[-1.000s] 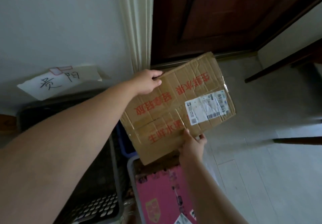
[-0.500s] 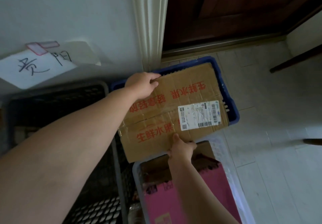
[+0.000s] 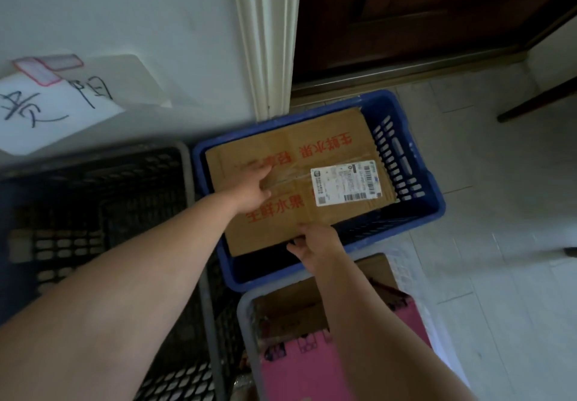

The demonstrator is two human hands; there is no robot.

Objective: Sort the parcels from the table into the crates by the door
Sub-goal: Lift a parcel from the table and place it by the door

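Note:
A flat brown cardboard parcel [image 3: 315, 150] with red print and a white shipping label lies inside the blue crate [image 3: 415, 213] by the door. My left hand [image 3: 251, 189] rests flat on the parcel's top, fingers spread. My right hand [image 3: 313, 243] is at the parcel's near edge with loosely bent fingers; whether it still pinches the edge is unclear. A pale crate [image 3: 245, 316] in front holds a pink parcel [image 3: 299, 372] and a brown box [image 3: 296, 307].
A black crate [image 3: 184, 163] stands to the left of the blue one, against the white wall. A handwritten paper sign [image 3: 56, 110] hangs above it. The dark wooden door [image 3: 406, 16] is behind, and tiled floor [image 3: 499, 213] lies to the right.
The parcel has gone down from above the crates into the blue crate. My left hand moved from gripping its far edge to lying flat on top.

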